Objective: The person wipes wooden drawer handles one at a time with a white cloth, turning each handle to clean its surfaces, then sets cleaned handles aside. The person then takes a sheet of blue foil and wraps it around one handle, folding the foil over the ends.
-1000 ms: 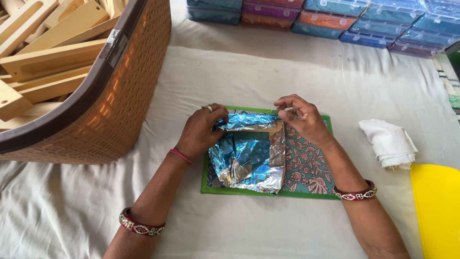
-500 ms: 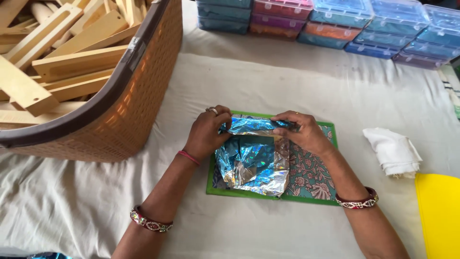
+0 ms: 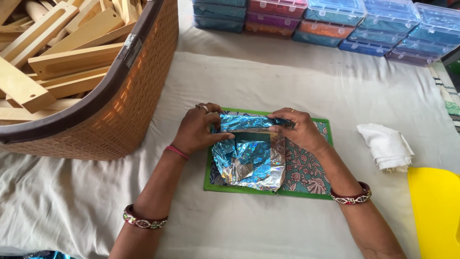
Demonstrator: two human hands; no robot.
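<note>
A crinkled sheet of shiny blue and silver foil (image 3: 249,160) lies on a green-edged mat with a floral print (image 3: 306,168). Its far edge is folded up over something flat that the foil hides. My left hand (image 3: 196,129) pinches the folded foil at its left end. My right hand (image 3: 297,129) presses the fold down at its right end. Both wrists wear beaded bangles.
A large woven basket (image 3: 120,110) full of wooden blocks stands at the left, close to my left arm. Stacked coloured plastic boxes (image 3: 335,24) line the far edge. A folded white cloth (image 3: 385,146) and a yellow board (image 3: 433,211) lie at the right on the white sheet.
Both hands have drawn the foil's far edge further over and down, tightening the fold. The view has shifted slightly, so the basket shows more.
</note>
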